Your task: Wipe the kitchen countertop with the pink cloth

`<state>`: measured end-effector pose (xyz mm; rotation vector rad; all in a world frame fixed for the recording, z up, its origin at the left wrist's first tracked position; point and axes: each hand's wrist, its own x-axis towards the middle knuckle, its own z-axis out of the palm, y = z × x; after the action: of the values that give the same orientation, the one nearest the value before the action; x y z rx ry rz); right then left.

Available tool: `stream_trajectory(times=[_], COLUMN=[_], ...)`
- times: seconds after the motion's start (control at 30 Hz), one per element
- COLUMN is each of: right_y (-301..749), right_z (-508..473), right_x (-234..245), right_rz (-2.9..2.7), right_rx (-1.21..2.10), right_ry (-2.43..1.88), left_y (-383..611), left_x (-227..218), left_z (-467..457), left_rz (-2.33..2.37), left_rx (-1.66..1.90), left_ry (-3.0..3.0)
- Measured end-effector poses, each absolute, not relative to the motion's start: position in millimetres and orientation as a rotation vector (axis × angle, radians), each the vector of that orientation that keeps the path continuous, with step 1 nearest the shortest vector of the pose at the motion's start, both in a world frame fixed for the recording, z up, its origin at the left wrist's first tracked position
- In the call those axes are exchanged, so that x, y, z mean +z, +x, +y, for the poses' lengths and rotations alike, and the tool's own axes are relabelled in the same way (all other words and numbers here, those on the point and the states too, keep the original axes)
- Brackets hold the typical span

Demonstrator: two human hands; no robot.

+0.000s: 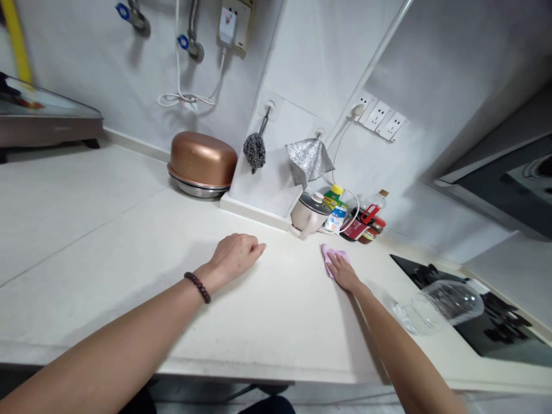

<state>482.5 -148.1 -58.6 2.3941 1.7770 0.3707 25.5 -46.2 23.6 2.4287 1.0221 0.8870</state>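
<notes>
Left forearm (107,342) at eight o'clock; left hand (236,257) fisted. At its three o'clock, right hand (345,275) spread over pink cloth (326,250) on counter (276,328). Apparently mid-wipe; cannot tell extent done or left.

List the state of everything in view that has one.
Left hand: closed, thumb out
Right hand: open, resting on pink cloth
Pink cloth: lying on counter
Copper bowl: upside down
Small pot: lid on
Scrubber: hanging
Silver cloth: hanging
Charger: plugged in
Plug: in socket
Green bottle: cap on
Clear container: orientation unclear
Blue valves: setting unclear
Cooktop: on/off unclear
</notes>
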Motion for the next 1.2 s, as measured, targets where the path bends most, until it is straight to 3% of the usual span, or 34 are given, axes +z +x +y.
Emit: stream_trajectory(times=[0.53,0.97,1.2], right_y=[510.7,447.3,354.0], right_z=[-89.2,-166.1,-240.0], right_x=[-41.1,-50.5,-49.1], right_rz=[1.497,1.577,2.057], right_rx=[0.278,0.285,0.245], right_ry=[2.671,2.597,2.311], left_y=[21.8,15.0,15.6], left_x=[26.8,27.7,23.7], left_z=[-40.0,-32.2,-32.6], left_rz=[1.161,1.173,1.133], left_rx=[0.735,0.775,0.801], left_ry=[2.499,2.492,2.497])
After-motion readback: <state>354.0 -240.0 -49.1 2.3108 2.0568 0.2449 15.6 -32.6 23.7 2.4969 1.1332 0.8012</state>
